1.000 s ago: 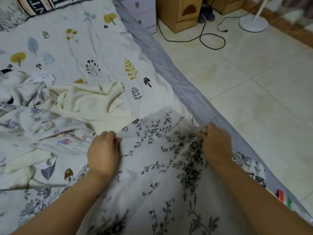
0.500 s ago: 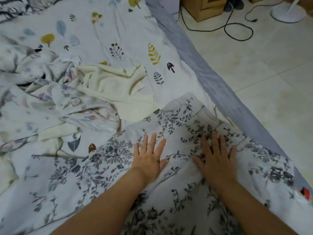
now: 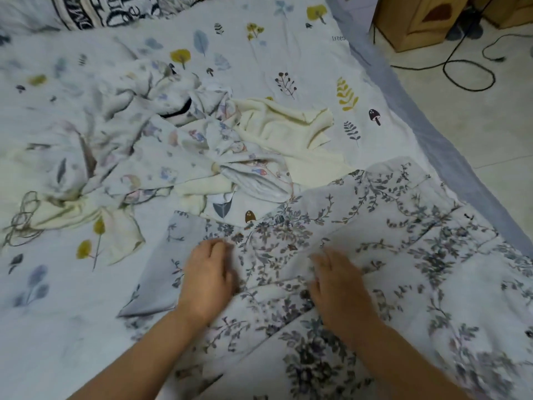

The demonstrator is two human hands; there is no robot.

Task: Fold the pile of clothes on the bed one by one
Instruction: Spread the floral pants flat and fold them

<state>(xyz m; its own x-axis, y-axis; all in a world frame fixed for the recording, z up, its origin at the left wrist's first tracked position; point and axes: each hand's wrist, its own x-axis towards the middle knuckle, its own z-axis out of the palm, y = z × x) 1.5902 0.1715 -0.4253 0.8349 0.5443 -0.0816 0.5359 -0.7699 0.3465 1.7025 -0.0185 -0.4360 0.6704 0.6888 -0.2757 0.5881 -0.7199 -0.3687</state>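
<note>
**Two hands on a floral garment at the near edge of the bed**

A person leans over a bed (image 3: 86,327) covered in a pale sheet printed with leaves and mushrooms. Spread flat on the near right part of it lies a thin white garment with a grey floral print (image 3: 389,226). Both hands rest on top of it, side by side and a little apart. The left hand (image 3: 209,280) sits near the garment's left edge; its fingers look bent at the tips, but blur hides whether they pinch cloth or only press. The right hand (image 3: 339,284) lies flatter, fingers together and pointing away, apparently pressing the fabric; I cannot tell for certain.

The cloth looks light, limp and loosely woven. It should crease wherever it is bent and slide easily over the sheet, so it probably needs smoothing before each fold. Corners, hems and the long side edges seem the best places to take hold, lifted with both hands so the fabric does not bunch.

Farther back and to the left waits a tangled pile of clothes (image 3: 138,145), with a cream garment (image 3: 277,122) at its right side, lying just beyond the floral one.

Much is unclear. The floral garment runs out of view at the near and right edges, so its shape is uncertain. The pile's pieces overlap, and their number cannot be counted.
</note>
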